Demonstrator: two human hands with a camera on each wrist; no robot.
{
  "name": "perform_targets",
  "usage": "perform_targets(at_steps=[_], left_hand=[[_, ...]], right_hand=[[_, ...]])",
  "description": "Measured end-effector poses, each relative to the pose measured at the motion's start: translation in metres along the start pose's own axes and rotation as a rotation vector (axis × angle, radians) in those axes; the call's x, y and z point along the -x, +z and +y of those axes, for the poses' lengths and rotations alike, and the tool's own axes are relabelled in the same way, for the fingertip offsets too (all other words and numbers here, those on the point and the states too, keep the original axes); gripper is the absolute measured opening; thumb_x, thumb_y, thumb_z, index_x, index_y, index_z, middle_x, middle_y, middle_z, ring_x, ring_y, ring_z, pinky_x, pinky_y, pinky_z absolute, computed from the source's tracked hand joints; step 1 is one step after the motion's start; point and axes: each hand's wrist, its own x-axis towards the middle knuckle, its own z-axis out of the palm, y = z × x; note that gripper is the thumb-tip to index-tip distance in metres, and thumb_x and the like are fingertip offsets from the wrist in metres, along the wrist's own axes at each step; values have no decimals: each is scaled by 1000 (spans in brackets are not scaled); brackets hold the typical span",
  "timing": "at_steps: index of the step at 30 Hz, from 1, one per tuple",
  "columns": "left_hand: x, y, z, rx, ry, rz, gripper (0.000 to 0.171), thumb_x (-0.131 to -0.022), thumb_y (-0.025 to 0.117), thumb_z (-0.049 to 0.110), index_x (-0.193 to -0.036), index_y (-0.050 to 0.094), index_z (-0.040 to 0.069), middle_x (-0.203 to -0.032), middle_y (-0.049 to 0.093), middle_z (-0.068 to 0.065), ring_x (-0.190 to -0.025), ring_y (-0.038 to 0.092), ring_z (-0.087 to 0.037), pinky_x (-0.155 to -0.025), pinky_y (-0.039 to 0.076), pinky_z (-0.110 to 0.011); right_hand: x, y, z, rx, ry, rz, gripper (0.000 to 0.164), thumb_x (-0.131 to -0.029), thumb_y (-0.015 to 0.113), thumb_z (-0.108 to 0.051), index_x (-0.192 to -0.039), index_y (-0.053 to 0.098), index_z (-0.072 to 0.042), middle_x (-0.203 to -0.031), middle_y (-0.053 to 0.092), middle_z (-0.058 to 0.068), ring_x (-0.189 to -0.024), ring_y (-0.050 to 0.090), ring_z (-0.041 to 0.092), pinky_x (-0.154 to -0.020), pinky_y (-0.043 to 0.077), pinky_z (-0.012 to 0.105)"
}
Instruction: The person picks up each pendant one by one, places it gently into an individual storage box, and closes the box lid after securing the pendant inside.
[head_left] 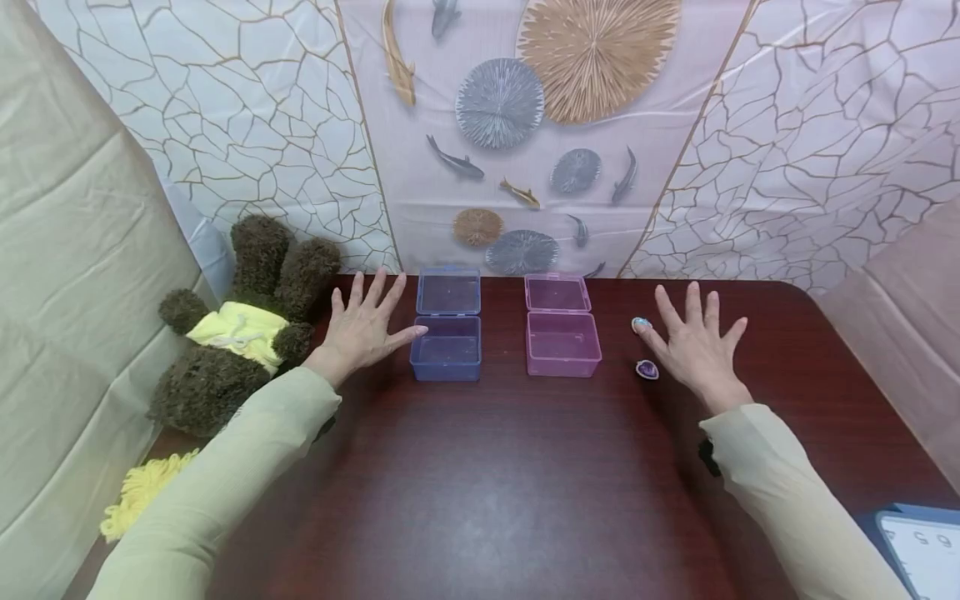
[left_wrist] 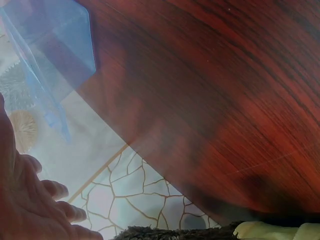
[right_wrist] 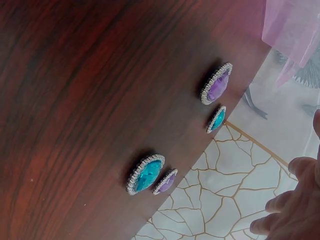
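With fingers spread, my left hand (head_left: 360,327) is held over the table beside a clear blue box (head_left: 446,369). Its thumb overlaps the box's left edge in the head view; whether they touch I cannot tell. My right hand (head_left: 697,346), also spread and holding nothing, is above the table's right part. Near its thumb lie a teal gem piece (head_left: 641,324) and a purple gem piece (head_left: 647,370). Several silver-rimmed pieces show in the right wrist view, among them a large teal gem (right_wrist: 146,175) and a large purple gem (right_wrist: 217,84); the hand hides some from the head camera.
A clear pink box (head_left: 562,367), lid raised like the blue one's, stands at the table's back middle. At left lie a brown plush toy (head_left: 206,387) in yellow and some yellow yarn (head_left: 142,496). A tablet-like device (head_left: 926,550) is at lower right. Patterned cloth (head_left: 465,183) hangs behind.
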Motion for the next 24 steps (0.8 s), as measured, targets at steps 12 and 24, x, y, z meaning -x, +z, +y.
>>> perform_targets(at_steps=[12,24], left_hand=[[3,-1,2,56,26,0,91,-85,40,72,-153,4,22,-158,-3,-11,-143,-4,-40,-113,3,-63],[12,25,4,770,76,-84,107,-76,76,42,-152,8,10,-156,17,-11,-142,21,-27,-115,24,-46]], right_hand=[[4,0,2,-26,13,-1,82,-91,28,-68,-152,11,-17,-153,-5,30,-139,-14,47,-98,-16,76],[-4,10,9,-384,-12,164,45,-95,55,-18,-132,46,8,-122,52,33,-113,48,47,-93,39,61]])
